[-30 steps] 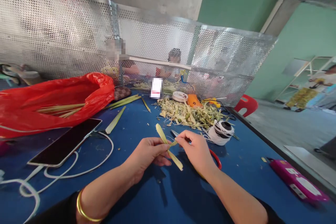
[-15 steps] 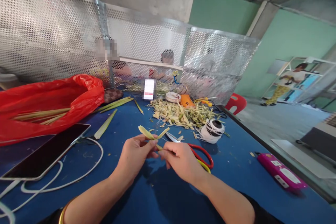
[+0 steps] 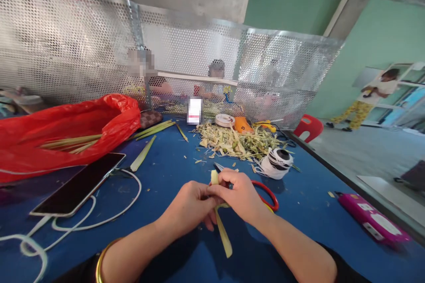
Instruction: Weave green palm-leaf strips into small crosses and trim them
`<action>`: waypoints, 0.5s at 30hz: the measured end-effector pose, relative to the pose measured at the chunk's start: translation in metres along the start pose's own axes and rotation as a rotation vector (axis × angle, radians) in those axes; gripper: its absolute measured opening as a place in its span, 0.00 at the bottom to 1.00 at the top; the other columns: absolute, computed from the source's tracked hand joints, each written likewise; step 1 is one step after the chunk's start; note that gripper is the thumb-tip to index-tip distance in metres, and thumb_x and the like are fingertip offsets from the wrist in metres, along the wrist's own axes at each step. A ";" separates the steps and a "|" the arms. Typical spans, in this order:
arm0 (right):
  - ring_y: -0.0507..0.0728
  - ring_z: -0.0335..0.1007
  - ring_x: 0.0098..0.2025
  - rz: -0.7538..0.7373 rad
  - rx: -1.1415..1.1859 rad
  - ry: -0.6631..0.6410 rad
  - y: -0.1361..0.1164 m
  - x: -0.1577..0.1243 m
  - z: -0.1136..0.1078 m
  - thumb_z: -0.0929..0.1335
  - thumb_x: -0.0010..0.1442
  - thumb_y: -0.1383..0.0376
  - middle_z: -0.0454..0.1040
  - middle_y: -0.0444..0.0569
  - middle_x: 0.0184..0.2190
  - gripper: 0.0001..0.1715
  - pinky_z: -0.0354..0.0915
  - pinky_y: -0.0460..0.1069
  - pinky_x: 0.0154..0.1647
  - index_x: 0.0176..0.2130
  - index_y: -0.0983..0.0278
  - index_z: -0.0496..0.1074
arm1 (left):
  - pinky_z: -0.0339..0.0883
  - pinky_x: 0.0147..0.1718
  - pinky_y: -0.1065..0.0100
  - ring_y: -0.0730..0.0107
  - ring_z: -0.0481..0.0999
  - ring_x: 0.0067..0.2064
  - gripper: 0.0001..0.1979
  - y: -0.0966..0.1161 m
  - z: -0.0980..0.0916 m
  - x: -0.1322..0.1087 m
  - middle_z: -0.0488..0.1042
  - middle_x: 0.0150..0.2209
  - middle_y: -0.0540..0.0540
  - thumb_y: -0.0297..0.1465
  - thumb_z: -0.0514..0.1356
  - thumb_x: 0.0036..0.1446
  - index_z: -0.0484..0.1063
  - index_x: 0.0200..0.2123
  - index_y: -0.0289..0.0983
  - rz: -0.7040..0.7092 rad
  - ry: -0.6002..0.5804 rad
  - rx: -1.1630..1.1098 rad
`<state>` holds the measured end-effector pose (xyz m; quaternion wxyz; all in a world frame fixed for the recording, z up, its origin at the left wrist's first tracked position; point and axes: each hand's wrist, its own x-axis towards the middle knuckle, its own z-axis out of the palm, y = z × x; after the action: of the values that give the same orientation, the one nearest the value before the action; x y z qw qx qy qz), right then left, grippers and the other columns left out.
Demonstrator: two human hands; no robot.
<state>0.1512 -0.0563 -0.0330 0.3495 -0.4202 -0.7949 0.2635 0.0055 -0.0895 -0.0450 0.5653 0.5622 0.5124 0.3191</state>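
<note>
Both my hands meet over the blue table, fingers pinched on pale yellow-green leaf strips. One leaf strip hangs down below the fingers, and a short end sticks up above them. My left hand holds the strips from the left, its fingers curled. My right hand pinches them from the right with thumb and forefinger. The crossing point of the strips is mostly hidden by fingers. Scissors with red handles lie just behind and right of my right hand, partly covered by it.
A pile of leaf scraps lies at the back, beside a spool of white cord. At left are a red plastic bag with stalks, a tablet and its white cable. A magenta case sits right. Perforated metal panels stand behind.
The leaf strips have been turned: one long end now hangs down toward me. My hands have drawn closer together and shifted slightly right in the picture. The view has swung slightly left.
</note>
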 end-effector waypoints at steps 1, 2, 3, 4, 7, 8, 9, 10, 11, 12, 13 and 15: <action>0.49 0.59 0.23 0.034 0.071 -0.011 -0.001 0.000 0.000 0.69 0.55 0.65 0.61 0.39 0.20 0.15 0.57 0.44 0.24 0.19 0.64 0.65 | 0.64 0.19 0.72 0.70 0.73 0.18 0.12 -0.001 0.000 0.000 0.73 0.17 0.49 0.36 0.57 0.51 0.73 0.24 0.34 0.000 -0.012 0.013; 0.49 0.59 0.23 0.045 0.119 0.003 -0.002 -0.001 -0.001 0.68 0.55 0.65 0.61 0.39 0.20 0.15 0.58 0.44 0.24 0.20 0.64 0.65 | 0.64 0.19 0.72 0.70 0.73 0.17 0.12 -0.002 0.000 0.000 0.73 0.17 0.49 0.36 0.56 0.51 0.73 0.23 0.35 -0.003 -0.010 0.017; 0.49 0.59 0.24 0.035 0.143 0.034 -0.002 -0.002 -0.001 0.68 0.56 0.66 0.62 0.39 0.20 0.13 0.58 0.44 0.25 0.21 0.63 0.65 | 0.65 0.19 0.72 0.70 0.72 0.17 0.12 -0.003 0.000 0.000 0.73 0.16 0.49 0.36 0.56 0.51 0.72 0.22 0.35 -0.011 0.005 0.014; 0.49 0.60 0.24 0.011 0.143 0.073 -0.003 -0.003 -0.001 0.67 0.56 0.66 0.64 0.40 0.22 0.12 0.59 0.44 0.27 0.23 0.63 0.66 | 0.65 0.19 0.72 0.70 0.72 0.16 0.12 -0.003 -0.001 0.000 0.73 0.16 0.49 0.36 0.56 0.50 0.71 0.20 0.35 -0.023 0.030 0.005; 0.51 0.63 0.27 -0.129 0.020 0.190 -0.003 -0.009 0.000 0.65 0.58 0.68 0.67 0.42 0.24 0.09 0.61 0.45 0.31 0.25 0.63 0.66 | 0.65 0.19 0.71 0.70 0.72 0.16 0.13 0.000 -0.004 0.001 0.72 0.15 0.49 0.36 0.57 0.49 0.66 0.17 0.36 -0.043 0.105 -0.037; 0.51 0.64 0.27 -0.193 -0.043 0.216 -0.003 -0.011 0.001 0.65 0.58 0.68 0.69 0.43 0.25 0.08 0.61 0.46 0.32 0.26 0.63 0.67 | 0.65 0.19 0.71 0.70 0.72 0.17 0.14 0.002 -0.004 0.001 0.72 0.15 0.49 0.36 0.57 0.49 0.66 0.17 0.36 -0.052 0.122 -0.057; 0.52 0.65 0.28 -0.262 -0.108 0.234 -0.003 -0.012 0.001 0.64 0.58 0.69 0.70 0.44 0.25 0.08 0.61 0.47 0.33 0.27 0.62 0.67 | 0.65 0.20 0.71 0.70 0.73 0.18 0.13 0.004 -0.005 0.001 0.73 0.16 0.49 0.36 0.57 0.49 0.66 0.17 0.36 -0.061 0.130 -0.083; 0.52 0.66 0.29 -0.334 -0.171 0.246 -0.003 -0.013 0.002 0.64 0.58 0.70 0.71 0.44 0.25 0.07 0.61 0.47 0.34 0.28 0.62 0.67 | 0.66 0.22 0.71 0.70 0.74 0.19 0.13 0.006 -0.006 0.000 0.74 0.17 0.48 0.35 0.57 0.49 0.67 0.18 0.35 -0.068 0.130 -0.118; 0.52 0.67 0.29 -0.401 -0.226 0.249 -0.003 -0.014 0.003 0.64 0.58 0.71 0.72 0.44 0.25 0.07 0.62 0.48 0.36 0.29 0.62 0.68 | 0.66 0.24 0.71 0.69 0.75 0.21 0.12 0.008 -0.006 -0.001 0.75 0.19 0.47 0.35 0.56 0.50 0.69 0.20 0.35 -0.072 0.123 -0.160; 0.52 0.68 0.30 -0.456 -0.275 0.247 -0.003 -0.014 0.003 0.64 0.58 0.72 0.72 0.44 0.25 0.08 0.61 0.49 0.38 0.29 0.62 0.68 | 0.67 0.26 0.70 0.69 0.77 0.23 0.11 0.009 -0.006 -0.001 0.76 0.21 0.47 0.35 0.56 0.50 0.70 0.21 0.34 -0.073 0.116 -0.207; 0.52 0.69 0.30 -0.495 -0.316 0.241 -0.002 -0.014 0.004 0.64 0.58 0.73 0.72 0.43 0.25 0.08 0.61 0.50 0.41 0.29 0.62 0.68 | 0.67 0.28 0.70 0.68 0.77 0.25 0.11 0.010 -0.007 -0.002 0.76 0.22 0.46 0.36 0.57 0.50 0.71 0.23 0.34 -0.069 0.109 -0.258; 0.52 0.69 0.29 -0.529 -0.386 0.225 -0.001 -0.013 0.005 0.64 0.59 0.73 0.72 0.43 0.24 0.10 0.60 0.52 0.45 0.29 0.62 0.69 | 0.67 0.31 0.70 0.69 0.77 0.27 0.12 0.011 -0.008 -0.004 0.76 0.23 0.47 0.38 0.58 0.50 0.71 0.24 0.34 -0.051 0.097 -0.356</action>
<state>0.1518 -0.0690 -0.0397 0.4052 -0.2843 -0.8680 -0.0392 -0.0003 -0.0887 -0.0328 0.6385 0.4240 0.4887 0.4169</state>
